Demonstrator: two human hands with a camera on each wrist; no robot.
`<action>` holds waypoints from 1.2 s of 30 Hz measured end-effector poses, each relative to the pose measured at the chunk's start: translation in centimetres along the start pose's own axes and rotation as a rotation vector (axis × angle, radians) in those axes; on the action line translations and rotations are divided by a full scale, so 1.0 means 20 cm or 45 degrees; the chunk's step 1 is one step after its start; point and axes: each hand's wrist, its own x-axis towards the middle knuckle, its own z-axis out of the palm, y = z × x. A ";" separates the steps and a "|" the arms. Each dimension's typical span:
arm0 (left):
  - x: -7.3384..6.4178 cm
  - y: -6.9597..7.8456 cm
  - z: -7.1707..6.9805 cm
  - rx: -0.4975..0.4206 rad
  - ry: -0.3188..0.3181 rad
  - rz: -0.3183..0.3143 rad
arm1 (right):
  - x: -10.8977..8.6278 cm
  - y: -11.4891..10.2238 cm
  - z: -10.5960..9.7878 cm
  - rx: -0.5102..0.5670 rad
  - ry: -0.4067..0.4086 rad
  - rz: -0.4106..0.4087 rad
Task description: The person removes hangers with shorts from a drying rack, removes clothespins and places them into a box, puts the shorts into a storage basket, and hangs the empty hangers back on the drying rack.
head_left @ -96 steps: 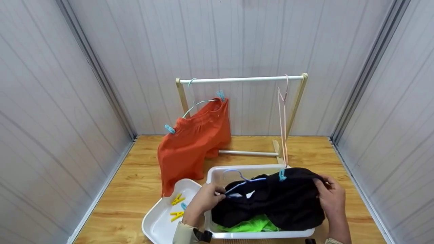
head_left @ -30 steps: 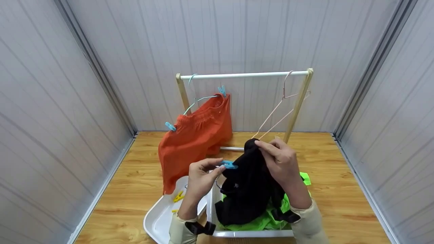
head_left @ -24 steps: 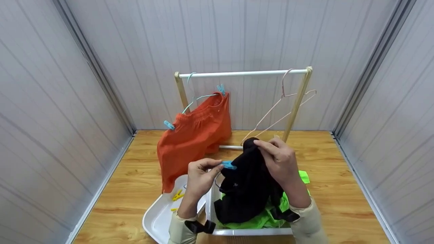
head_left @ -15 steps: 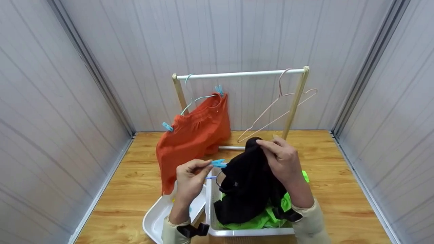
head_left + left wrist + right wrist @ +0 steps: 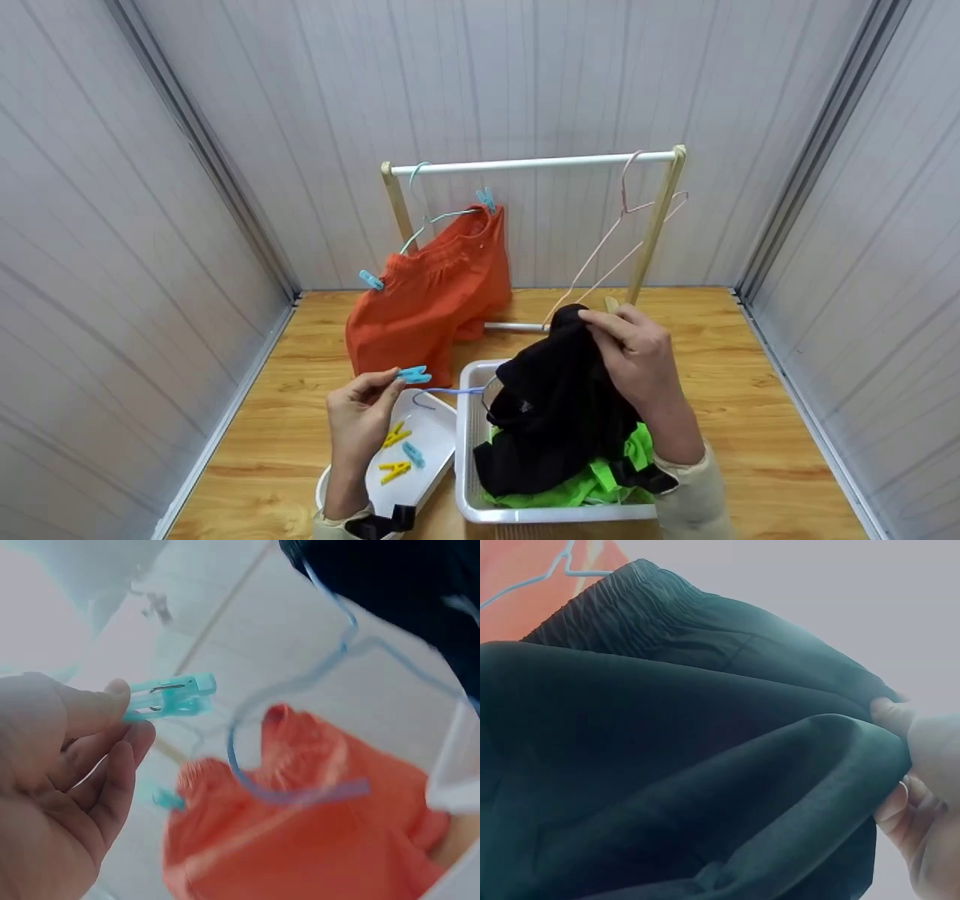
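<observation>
Between thumb and fingers my left hand point(image 5: 364, 420) pinches a light blue clothespin point(image 5: 413, 374), held above the white tray at left. In the left wrist view the clothespin point(image 5: 171, 696) lies along the thumb and fingertips. My right hand point(image 5: 637, 360) grips the top edge of black shorts point(image 5: 555, 427), lifting them over the white basket. A gathered elastic waistband point(image 5: 622, 611) shows in the right wrist view. A blue hanger point(image 5: 454, 391) sticks out of the shorts' left side, its hook toward the tray. The rest of it is hidden in the cloth.
The tray point(image 5: 431, 484) holds yellow clothespins point(image 5: 394, 471) and a blue one point(image 5: 413, 454). Bright green cloth point(image 5: 570, 491) lies in the basket point(image 5: 469, 487). Behind, a rack point(image 5: 532, 163) bears orange shorts point(image 5: 435, 300) pegged to a hanger, and a bare pink hanger point(image 5: 600, 247).
My left hand has left the black shorts and moved left with the blue clothespin, uncovering the blue hanger's hook. My right hand keeps its grip, shifting slightly right. The pink hanger has swung.
</observation>
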 end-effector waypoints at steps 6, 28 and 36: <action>-0.08 -0.22 -0.04 0.221 0.017 -0.074 | 0.00 0.00 -0.02 0.000 -0.007 -0.017; -0.13 -0.46 -0.04 0.589 -0.337 -0.529 | 0.01 0.00 -0.04 -0.011 -0.056 0.018; -0.14 -0.48 -0.04 0.593 -0.340 -0.577 | -0.02 0.03 -0.03 -0.020 -0.111 0.006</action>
